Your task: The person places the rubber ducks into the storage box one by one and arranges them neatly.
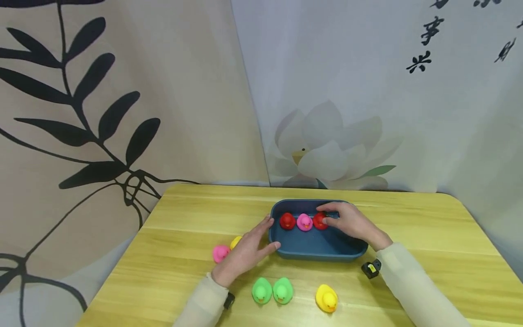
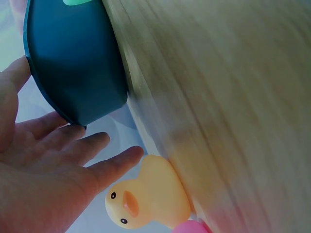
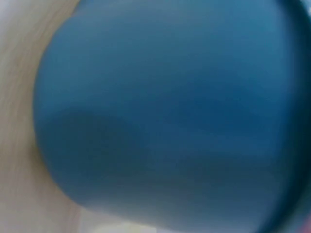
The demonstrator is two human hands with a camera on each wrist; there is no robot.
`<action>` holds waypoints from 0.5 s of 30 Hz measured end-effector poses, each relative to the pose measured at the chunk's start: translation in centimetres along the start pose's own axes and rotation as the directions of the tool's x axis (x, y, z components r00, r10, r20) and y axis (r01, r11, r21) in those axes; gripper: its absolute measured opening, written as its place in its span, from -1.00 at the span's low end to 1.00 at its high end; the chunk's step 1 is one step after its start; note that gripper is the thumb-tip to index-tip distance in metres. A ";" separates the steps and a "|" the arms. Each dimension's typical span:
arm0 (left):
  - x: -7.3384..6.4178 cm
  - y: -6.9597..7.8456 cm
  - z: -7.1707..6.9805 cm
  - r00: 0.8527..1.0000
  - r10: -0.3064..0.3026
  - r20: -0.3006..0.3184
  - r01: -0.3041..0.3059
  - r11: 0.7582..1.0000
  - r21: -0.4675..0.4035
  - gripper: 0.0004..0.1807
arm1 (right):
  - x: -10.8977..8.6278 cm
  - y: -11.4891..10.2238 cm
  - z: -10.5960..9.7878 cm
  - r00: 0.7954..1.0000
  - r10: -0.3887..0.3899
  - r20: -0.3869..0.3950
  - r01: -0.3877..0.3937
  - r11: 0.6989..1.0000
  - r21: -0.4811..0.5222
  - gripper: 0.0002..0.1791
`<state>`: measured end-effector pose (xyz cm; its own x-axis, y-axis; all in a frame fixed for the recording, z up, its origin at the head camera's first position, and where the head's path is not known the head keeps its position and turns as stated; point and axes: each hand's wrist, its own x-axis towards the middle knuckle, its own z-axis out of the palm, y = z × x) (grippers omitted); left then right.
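In the head view a blue tray (image 1: 318, 247) holds a red rubber duck (image 1: 288, 221), a pink rubber duck (image 1: 304, 222) and another red rubber duck (image 1: 319, 221) in a row. My right hand (image 1: 353, 221) reaches over the tray's right side and pinches the right-hand red duck between thumb and fingers. At the tray's left end, my left hand (image 1: 251, 249) touches the rim with extended fingers. Beside that hand, the left wrist view shows a yellow rubber duck (image 2: 160, 194). The tray's outer wall (image 3: 160, 107) fills the right wrist view, with the right hand out of sight there.
Two green rubber ducks (image 1: 272, 290) sit side by side in front of the tray, with a yellow rubber duck (image 1: 327, 298) further right. A pink rubber duck (image 1: 220, 253) lies left of my left hand. Everything stands on a wooden table (image 1: 429, 236) before a printed curtain.
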<state>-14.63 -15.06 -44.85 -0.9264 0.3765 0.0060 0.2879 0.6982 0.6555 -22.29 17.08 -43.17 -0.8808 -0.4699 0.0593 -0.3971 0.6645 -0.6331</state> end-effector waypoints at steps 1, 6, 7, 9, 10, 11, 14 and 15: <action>0.0 0.0 0.0 1.000 0.001 0.001 -0.001 1.000 -0.001 -0.19 | -0.3 -0.1 -0.2 1.000 -0.003 -0.010 0.003 1.000 0.004 -0.60; -0.1 0.1 0.0 1.000 0.004 0.000 -0.004 1.000 0.007 -0.17 | -2.2 -0.7 -1.0 0.997 -0.017 -0.077 0.018 1.000 0.022 -0.61; -0.1 0.1 0.0 1.000 0.006 -0.001 -0.006 1.000 0.011 -0.17 | -2.6 -0.9 -1.1 0.996 -0.019 -0.093 0.021 1.000 0.023 -0.61; 0.0 0.0 0.0 1.000 0.007 -0.001 -0.007 1.000 0.013 -0.17 | -3.4 -1.3 -1.1 0.993 -0.026 -0.119 0.029 0.999 0.028 -0.61; 0.0 0.0 0.0 1.000 0.008 -0.001 -0.008 1.000 0.011 -0.17 | -3.8 -1.5 -1.1 0.991 -0.031 -0.132 0.036 0.999 0.034 -0.61; 0.0 0.0 0.0 1.000 0.008 0.000 -0.008 1.000 0.011 -0.17 | -4.3 -1.7 -1.1 0.989 -0.032 -0.143 0.038 0.998 0.041 -0.62; 0.0 -0.1 0.1 1.000 0.006 0.002 -0.006 1.000 0.008 -0.18 | -5.8 -2.4 -1.2 0.984 -0.036 -0.176 0.046 0.998 0.052 -0.63; 0.1 0.0 0.1 1.000 0.007 0.002 -0.007 1.000 0.006 -0.18 | -6.2 -2.6 -1.2 0.982 -0.037 -0.186 0.048 0.997 0.056 -0.63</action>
<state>-14.68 -14.99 -44.97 -0.9238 0.3828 0.0092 0.2962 0.6991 0.6508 -16.07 18.97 -40.94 -0.8981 -0.3778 0.2254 -0.4241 0.6077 -0.6715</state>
